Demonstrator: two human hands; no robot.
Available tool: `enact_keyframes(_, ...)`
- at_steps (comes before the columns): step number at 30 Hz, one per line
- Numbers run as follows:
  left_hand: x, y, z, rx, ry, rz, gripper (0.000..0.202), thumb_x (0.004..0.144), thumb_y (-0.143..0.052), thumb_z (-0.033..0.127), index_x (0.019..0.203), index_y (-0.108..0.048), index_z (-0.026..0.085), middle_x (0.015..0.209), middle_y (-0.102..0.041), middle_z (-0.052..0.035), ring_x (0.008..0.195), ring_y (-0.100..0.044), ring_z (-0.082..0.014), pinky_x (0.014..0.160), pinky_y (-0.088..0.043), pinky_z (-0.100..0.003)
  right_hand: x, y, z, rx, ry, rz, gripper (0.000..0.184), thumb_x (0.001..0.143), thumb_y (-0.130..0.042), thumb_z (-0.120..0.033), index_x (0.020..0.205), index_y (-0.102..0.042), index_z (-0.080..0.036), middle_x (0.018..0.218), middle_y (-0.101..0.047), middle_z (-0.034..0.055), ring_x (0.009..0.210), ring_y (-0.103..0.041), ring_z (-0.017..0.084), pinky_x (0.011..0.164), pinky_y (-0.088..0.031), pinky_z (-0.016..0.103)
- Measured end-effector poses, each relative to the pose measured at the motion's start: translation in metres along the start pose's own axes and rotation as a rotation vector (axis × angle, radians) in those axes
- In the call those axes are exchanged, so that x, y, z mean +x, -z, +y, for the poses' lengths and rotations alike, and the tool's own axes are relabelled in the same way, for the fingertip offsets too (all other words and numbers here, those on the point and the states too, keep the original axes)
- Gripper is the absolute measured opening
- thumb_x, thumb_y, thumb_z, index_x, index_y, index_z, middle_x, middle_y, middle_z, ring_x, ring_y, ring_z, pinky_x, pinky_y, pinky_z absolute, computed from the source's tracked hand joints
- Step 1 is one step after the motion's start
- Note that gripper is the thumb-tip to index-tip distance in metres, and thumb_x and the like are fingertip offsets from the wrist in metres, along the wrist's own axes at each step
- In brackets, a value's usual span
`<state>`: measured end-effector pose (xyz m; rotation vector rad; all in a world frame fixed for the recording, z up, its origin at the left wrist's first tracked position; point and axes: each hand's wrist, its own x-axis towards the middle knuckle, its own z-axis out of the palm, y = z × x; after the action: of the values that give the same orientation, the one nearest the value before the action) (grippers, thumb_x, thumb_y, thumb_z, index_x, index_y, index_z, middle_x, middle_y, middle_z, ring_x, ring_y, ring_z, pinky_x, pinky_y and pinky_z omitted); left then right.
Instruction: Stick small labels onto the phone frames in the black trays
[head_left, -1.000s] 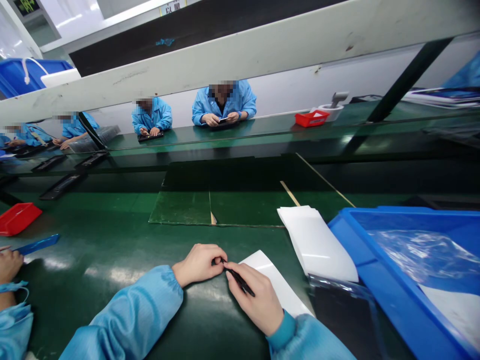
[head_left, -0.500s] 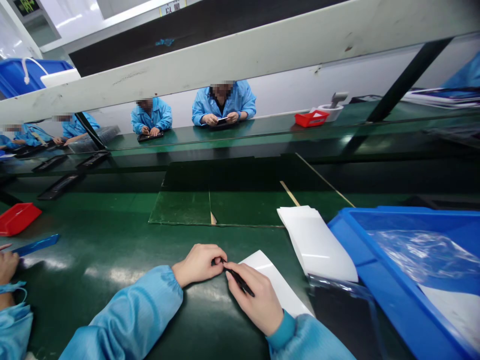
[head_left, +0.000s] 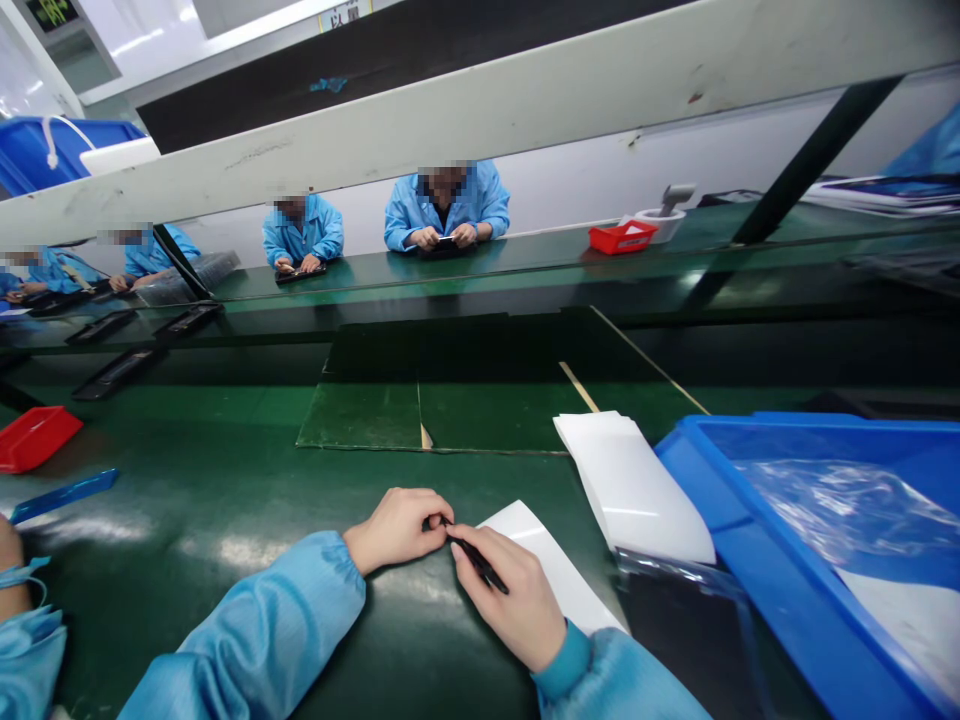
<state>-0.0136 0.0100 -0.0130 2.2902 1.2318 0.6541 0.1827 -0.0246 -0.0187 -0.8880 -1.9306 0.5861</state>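
Note:
My left hand point(head_left: 397, 528) is curled into a loose fist on the green table point(head_left: 225, 520), its fingertips pinched at the tip of a thin black tool point(head_left: 477, 564). My right hand point(head_left: 513, 596) grips that black tool like a pen, resting on the table. Both hands meet at the near edge of a white sheet point(head_left: 559, 575) lying flat under my right hand. What the left fingertips pinch is too small to make out.
A stack of white sheets point(head_left: 634, 485) lies right of my hands, beside a blue bin point(head_left: 757, 560) holding clear plastic bags. A red tray point(head_left: 34, 436) and a blue strip point(head_left: 64, 494) lie far left by a co-worker's arm point(head_left: 19, 620). Several people in blue coats sit across the conveyor.
My hands have not moved. The co-worker's hand at the far left has drawn back away from the blue strip.

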Motion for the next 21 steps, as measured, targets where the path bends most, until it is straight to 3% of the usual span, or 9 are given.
enact_keyframes(21,-0.0004,-0.0015,-0.0019,-0.015,-0.005,0.007,0.017,0.078,-0.064,0.010,0.091,-0.069,0.020,0.077,-0.063,0.0034,0.070,-0.058,-0.0098,0.065,-0.040,-0.019,0.0021,-0.0004,-0.0028,0.008,0.009,0.010,0.019,0.096,-0.055,-0.017,0.109,-0.066,-0.022,0.089,-0.072,0.0043,0.075,-0.070,0.018,0.069,-0.056,0.029)
